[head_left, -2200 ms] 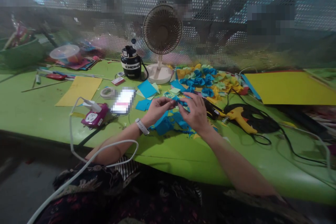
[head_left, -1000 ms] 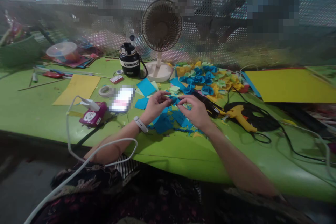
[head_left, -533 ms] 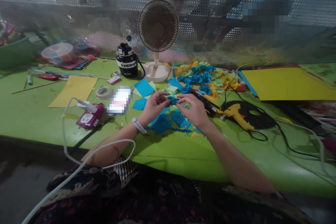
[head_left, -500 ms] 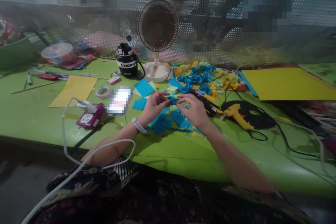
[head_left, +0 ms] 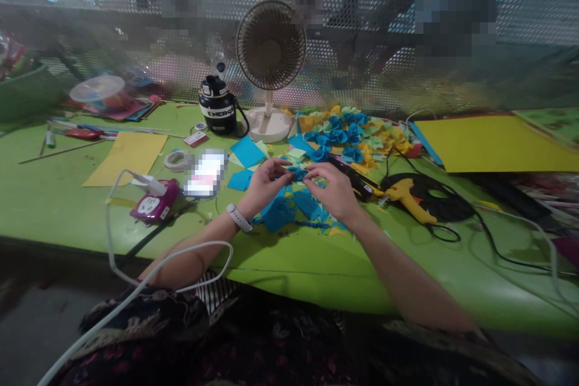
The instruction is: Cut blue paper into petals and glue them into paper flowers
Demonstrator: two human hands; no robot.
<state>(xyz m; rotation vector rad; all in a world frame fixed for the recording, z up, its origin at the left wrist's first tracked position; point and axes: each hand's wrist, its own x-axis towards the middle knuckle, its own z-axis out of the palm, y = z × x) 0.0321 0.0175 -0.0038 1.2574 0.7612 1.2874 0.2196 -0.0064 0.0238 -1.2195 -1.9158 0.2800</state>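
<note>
Both my hands are raised over the green table, close together. My left hand (head_left: 266,182) pinches a small folded piece of blue paper (head_left: 298,174) at its fingertips, and my right hand (head_left: 330,187) holds the same piece from the other side. Its folds are partly hidden by my fingers. Below my hands lie scattered blue paper scraps (head_left: 278,215). Just beyond my right hand is a black tool handle (head_left: 353,176). A white band circles my left wrist.
Blue, yellow and green paper flowers (head_left: 344,136) are heaped behind my hands. A yellow glue gun (head_left: 407,194) and black cord lie right; a blurred phone (head_left: 205,174), pink power socket (head_left: 154,207), tape roll (head_left: 175,160) and desk fan (head_left: 270,45) stand left and behind.
My hands have drawn slightly closer around the blue piece since the earliest frame. The whole view has drifted a little, and the table items appear shifted left.
</note>
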